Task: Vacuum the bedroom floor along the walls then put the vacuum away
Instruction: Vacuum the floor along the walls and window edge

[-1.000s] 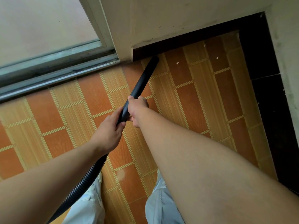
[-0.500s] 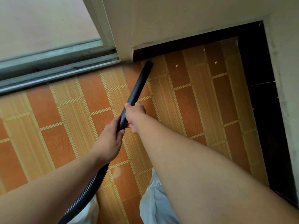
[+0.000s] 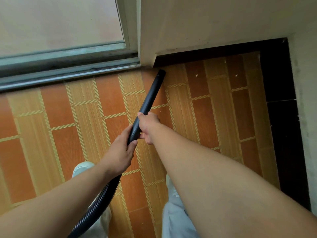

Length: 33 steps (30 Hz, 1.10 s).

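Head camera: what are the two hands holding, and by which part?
Both hold the black vacuum wand. The right hand wraps its middle; the left hand wraps its rear end, just ahead of the ribbed hose.

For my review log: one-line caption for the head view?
Left hand and right hand grip the wand, its tip near the skirting beside the door track.

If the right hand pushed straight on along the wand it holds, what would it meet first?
The right hand would likely meet the dark skirting at the wall's foot, just beyond the wand tip; depth is unclear.
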### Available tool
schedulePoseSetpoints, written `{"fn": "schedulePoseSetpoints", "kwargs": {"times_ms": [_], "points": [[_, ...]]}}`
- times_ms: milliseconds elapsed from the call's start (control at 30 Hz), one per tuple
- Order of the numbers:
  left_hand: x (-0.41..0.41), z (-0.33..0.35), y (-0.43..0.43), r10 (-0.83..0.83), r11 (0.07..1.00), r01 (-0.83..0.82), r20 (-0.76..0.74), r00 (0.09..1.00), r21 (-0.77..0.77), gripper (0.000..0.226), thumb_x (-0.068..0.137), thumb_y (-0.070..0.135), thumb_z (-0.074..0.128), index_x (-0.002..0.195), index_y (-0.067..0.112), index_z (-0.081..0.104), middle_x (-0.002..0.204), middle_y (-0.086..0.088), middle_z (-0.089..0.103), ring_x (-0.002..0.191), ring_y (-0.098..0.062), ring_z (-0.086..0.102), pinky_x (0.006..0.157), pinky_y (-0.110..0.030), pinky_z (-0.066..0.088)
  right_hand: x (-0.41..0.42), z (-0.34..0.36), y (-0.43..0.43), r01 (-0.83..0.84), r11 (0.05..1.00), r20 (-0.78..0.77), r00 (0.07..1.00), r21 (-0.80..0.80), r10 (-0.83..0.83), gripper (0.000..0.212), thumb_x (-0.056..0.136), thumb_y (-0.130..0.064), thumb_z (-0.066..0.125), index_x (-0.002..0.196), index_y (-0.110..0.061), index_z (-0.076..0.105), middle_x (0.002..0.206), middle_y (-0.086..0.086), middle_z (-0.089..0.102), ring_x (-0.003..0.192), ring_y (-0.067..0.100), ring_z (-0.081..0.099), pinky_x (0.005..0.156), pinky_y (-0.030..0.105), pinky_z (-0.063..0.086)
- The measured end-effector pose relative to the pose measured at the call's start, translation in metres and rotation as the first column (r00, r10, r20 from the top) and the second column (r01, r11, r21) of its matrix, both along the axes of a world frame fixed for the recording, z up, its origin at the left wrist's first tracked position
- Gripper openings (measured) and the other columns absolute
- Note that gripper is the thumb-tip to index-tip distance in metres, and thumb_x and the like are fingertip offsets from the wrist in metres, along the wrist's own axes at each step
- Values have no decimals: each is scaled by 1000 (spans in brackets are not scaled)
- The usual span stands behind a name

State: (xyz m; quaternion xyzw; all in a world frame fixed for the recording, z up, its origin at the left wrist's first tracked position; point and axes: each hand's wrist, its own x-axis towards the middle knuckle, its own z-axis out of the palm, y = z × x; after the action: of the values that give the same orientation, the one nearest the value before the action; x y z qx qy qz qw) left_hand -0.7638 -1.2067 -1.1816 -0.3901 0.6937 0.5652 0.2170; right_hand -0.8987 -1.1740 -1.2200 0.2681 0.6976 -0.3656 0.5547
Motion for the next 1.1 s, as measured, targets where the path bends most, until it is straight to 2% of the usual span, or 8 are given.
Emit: {"fn": "schedulePoseSetpoints", "kwargs": {"times_ms": [100,200,333,533,700,933,1100], "points": [[-4,2,4,-7,1000,7,29,1000,16,59,108,30,47,160,39,19,100,-3,65,79,-29,68,59,-39,61,-6,-3,7,26,1000,-20,999,2,-26,38,106,-32,50,141,-19,46,120,13,63,102,34,68,85,56,61],[-8,-2,13,-55,998,55,48,997,-1,61,109,33,45,162,40,16,106,0,64,80,-25,68,61,-38,62,-10,-3,22,55,999,-27,998,1,-55,39,107,-31,49,143,-18,45,121,13,63,102,34,68,86,55,61],[-14,-2,31,-106,994,106,57,993,6,60,110,32,43,162,38,15,104,0,63,80,-23,66,60,-29,57,-12,-5,47,95,996,-16,995,0,-95,40,107,-31,49,144,-19,41,123,14,61,108,37,66,87,56,60],[-27,-3,45,-161,986,163,57,985,-27,59,110,31,43,162,37,17,99,5,61,76,-20,64,68,-40,59,-22,-9,71,134,991,-8,991,-2,-134,44,107,-32,50,148,-22,39,123,13,60,110,37,66,89,55,60],[-46,-7,53,-172,985,173,48,984,-11,60,110,30,43,162,38,16,93,-2,64,74,-19,64,62,-33,57,-45,-10,87,136,991,-13,991,-13,-137,46,108,-29,47,152,-20,34,130,16,56,117,38,62,90,51,60],[-68,-6,66,-156,987,155,40,987,32,60,110,30,43,162,39,15,97,-8,65,74,-20,62,57,-27,55,-66,-6,94,134,991,-10,991,1,-134,43,107,-31,50,148,-22,39,127,16,59,113,39,65,86,55,61],[-80,-5,74,-158,987,157,41,987,33,61,109,30,44,162,39,14,95,-9,65,71,-18,61,59,-31,56,-77,-11,101,144,990,-22,989,-5,-144,41,107,-31,50,145,-19,41,127,16,59,112,39,65,85,54,61]]}}
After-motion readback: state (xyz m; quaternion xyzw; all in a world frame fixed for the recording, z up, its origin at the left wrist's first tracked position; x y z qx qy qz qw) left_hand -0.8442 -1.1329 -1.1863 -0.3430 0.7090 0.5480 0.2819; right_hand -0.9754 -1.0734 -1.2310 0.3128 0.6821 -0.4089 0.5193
